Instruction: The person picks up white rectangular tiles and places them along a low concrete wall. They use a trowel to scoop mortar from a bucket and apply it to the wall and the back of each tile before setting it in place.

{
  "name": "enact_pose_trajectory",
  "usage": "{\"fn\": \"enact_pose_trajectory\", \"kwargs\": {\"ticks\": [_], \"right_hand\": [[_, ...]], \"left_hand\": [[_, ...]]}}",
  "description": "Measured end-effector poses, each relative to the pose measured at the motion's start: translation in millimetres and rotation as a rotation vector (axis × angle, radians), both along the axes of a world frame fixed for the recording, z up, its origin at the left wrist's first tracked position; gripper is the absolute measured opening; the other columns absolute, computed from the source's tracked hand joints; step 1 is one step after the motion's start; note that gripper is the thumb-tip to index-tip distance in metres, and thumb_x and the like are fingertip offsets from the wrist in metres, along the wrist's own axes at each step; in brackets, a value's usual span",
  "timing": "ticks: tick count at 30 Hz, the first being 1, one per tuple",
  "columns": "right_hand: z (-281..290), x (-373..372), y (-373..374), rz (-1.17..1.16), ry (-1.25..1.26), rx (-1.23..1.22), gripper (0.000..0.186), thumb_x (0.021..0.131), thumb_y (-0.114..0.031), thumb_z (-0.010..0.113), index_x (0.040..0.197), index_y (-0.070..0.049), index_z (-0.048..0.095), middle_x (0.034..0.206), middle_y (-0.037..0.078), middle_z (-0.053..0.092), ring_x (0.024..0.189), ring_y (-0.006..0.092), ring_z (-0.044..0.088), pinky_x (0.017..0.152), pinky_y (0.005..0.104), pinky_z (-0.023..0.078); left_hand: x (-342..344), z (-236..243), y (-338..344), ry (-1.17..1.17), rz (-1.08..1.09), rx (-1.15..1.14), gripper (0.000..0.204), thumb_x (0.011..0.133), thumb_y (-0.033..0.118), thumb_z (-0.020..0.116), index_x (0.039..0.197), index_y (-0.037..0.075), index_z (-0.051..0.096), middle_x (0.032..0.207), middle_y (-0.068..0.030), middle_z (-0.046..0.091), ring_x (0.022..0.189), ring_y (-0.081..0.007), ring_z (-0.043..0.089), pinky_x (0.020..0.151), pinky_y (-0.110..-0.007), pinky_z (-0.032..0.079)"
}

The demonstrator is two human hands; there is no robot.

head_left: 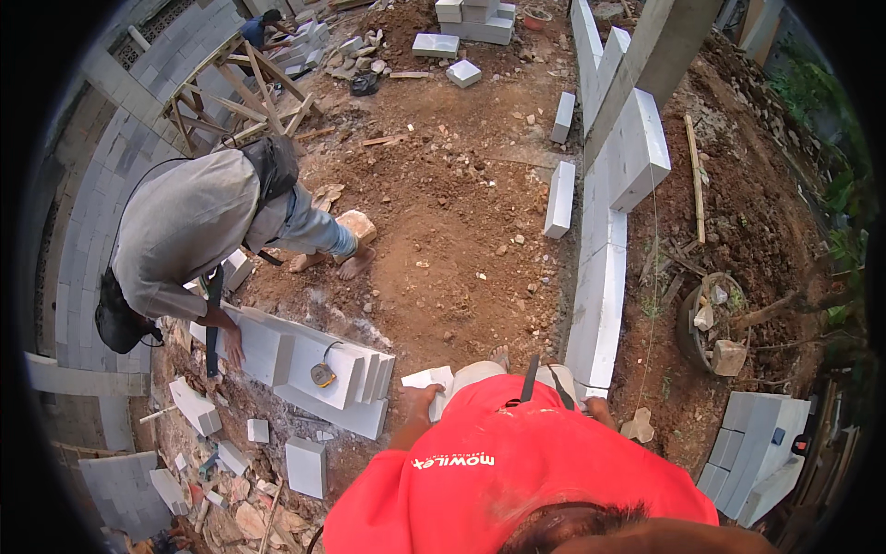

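Beside my left knee, my left hand (422,403) grips the edge of a white block (430,378), partly hidden by my leg and red shirt. My right hand (601,412) is low by my right leg, next to the near end of the low white block wall (595,314); its fingers are mostly hidden. Whether it touches the wall or another block cannot be made out. To my left, a co-worker in a grey shirt (189,217) bends over a stack of white blocks (318,406), one hand (234,346) on it. A tape measure (323,375) lies on the stack.
A concrete post (651,60) rises beside the wall, with a string along the wall's right side. Loose blocks (560,198) lie along its left. Rubble covers the lower left. A wooden trestle (245,97) and another person (265,30) are farther off. A bucket (692,332) stands right.
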State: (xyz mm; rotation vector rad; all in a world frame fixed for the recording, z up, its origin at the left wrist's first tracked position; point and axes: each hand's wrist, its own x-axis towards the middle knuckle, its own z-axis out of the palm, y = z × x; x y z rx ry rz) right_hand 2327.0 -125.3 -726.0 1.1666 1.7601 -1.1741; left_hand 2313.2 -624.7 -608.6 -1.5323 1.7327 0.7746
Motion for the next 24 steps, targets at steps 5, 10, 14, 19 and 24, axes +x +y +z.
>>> {"fn": "enact_pose_trajectory", "kwargs": {"ticks": [5,10,14,19,24], "right_hand": [[-69,-53,39,1.233,0.486,0.402,0.020,0.092,-0.020,0.063,0.100,-0.005,0.073,0.083,0.015,0.071,0.080,0.0318,0.072,0.065,0.0513,0.057],[-76,-134,43,1.426,0.530,0.346,0.023,0.090,-0.020,0.065,0.104,-0.004,0.072,0.089,0.016,0.073,0.079,0.0325,0.071,0.069,0.0489,0.057],[-89,-234,21,1.440,0.490,0.232,0.026,0.088,-0.021,0.066,0.107,-0.003,0.071,0.095,0.016,0.074,0.077,0.0330,0.070,0.073,0.0469,0.057],[-85,-463,-31,0.423,0.213,-0.099,0.016,0.089,-0.014,0.062,0.100,-0.005,0.070,0.084,0.012,0.071,0.063,0.0272,0.067,0.056,0.0404,0.053],[-27,-700,-42,-0.124,0.286,-0.248,0.020,0.092,-0.021,0.063,0.106,-0.008,0.066,0.084,0.007,0.070,0.065,0.0164,0.066,0.062,0.0351,0.055]], "left_hand": [[-168,-75,-35,0.442,-0.171,-0.264,0.120,0.051,0.042,0.097,0.138,-0.007,0.030,0.133,-0.0281,0.057,0.125,-0.0423,0.057,0.107,-0.047,0.047],[-325,-60,-24,0.611,-0.181,-0.208,0.114,0.051,0.041,0.097,0.133,-0.009,0.035,0.134,-0.0304,0.055,0.127,-0.0420,0.055,0.108,-0.048,0.045],[-395,-81,-33,0.601,-0.106,-0.265,0.114,0.049,0.035,0.099,0.133,-0.009,0.034,0.133,-0.0297,0.056,0.126,-0.0419,0.056,0.109,-0.047,0.045],[-418,-122,-63,0.425,-0.030,-0.239,0.118,0.053,0.035,0.096,0.139,-0.011,0.031,0.134,-0.0260,0.056,0.124,-0.0391,0.057,0.108,-0.045,0.046],[-478,-68,-14,0.040,-0.042,-0.109,0.120,0.052,0.039,0.095,0.139,-0.011,0.029,0.134,-0.0271,0.055,0.123,-0.0388,0.058,0.107,-0.045,0.049]]}}
